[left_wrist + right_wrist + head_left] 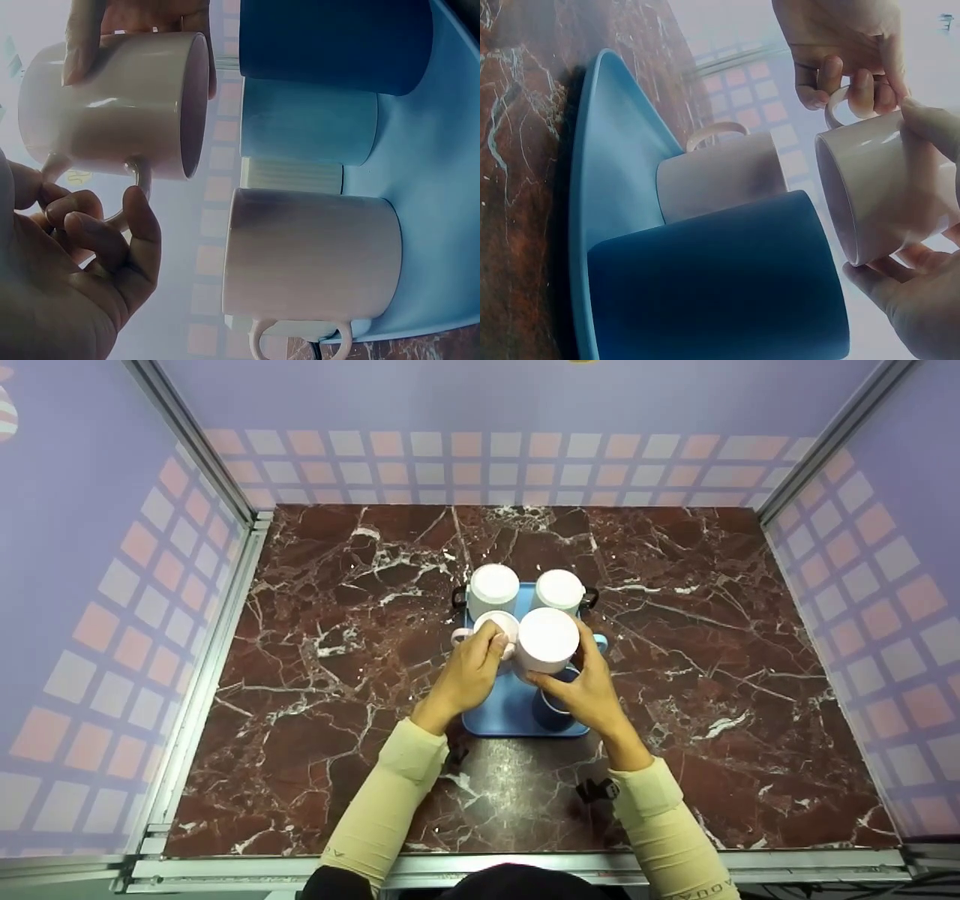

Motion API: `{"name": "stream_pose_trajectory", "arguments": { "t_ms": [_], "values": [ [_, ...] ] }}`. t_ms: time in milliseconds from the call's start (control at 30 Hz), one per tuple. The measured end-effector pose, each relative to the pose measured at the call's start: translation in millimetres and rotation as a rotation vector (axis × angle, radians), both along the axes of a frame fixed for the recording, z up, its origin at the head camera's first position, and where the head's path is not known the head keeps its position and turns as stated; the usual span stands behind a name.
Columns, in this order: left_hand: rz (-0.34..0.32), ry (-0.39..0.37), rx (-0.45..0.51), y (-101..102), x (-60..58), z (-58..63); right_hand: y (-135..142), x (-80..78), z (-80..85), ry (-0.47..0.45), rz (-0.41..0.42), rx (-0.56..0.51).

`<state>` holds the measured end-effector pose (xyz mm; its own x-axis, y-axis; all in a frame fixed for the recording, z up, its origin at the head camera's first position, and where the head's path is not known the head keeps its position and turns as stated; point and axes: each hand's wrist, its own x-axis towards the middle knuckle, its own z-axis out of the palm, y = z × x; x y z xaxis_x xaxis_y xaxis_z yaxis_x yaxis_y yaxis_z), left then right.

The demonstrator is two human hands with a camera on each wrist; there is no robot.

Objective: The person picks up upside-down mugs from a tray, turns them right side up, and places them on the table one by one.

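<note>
A pale pink mug is held above the blue tray, its open end facing down. My left hand grips its handle, with the fingers curled through the loop in the left wrist view. My right hand holds the mug's body between thumb and fingers. Below, on the tray, stand a dark blue mug and another pale pink mug with its handle pointing left. A light blue mug is mostly hidden by the held mug in the head view.
Two white mugs, one at back left and one at back right, have black handles pointing outward. The tray lies on a dark red marbled table. Purple checkered walls enclose the back and sides.
</note>
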<state>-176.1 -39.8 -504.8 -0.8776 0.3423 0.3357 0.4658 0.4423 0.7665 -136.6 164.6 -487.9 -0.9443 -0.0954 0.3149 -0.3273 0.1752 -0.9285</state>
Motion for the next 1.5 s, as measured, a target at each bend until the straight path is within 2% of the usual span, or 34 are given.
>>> {"name": "stream_pose_trajectory", "arguments": {
  "t_ms": [500, 800, 967, 1067, 1233, 1367, 1500],
  "values": [
    [0.013, 0.003, -0.008, 0, -0.7, -3.1, -1, -0.2, -2.5, 0.009, -0.024, 0.02],
    [-0.018, -0.036, 0.03, -6, -3.3, -1.2, 0, 0.5, -1.8, 0.022, -0.054, 0.027],
    [-0.01, -0.01, -0.001, -13, -3.5, -3.8, 1, 0.1, -0.9, 0.05, -0.038, 0.018],
    [0.01, 0.095, 0.0, -18, -1.6, -7.6, 2, -0.1, -1.3, 0.058, -0.044, 0.026],
    [0.047, 0.418, -0.03, -25, 3.8, -16.5, 5, -0.8, -1.5, 0.029, -0.072, 0.042],
    [0.049, 0.669, -0.132, -30, 8.2, -20.5, 6, -1.8, -0.5, 0.007, -0.082, 0.041],
    [0.041, 0.819, -0.271, -33, 9.4, -21.1, 7, -2.0, 1.7, -0.014, -0.082, 0.041]
  ]
}}
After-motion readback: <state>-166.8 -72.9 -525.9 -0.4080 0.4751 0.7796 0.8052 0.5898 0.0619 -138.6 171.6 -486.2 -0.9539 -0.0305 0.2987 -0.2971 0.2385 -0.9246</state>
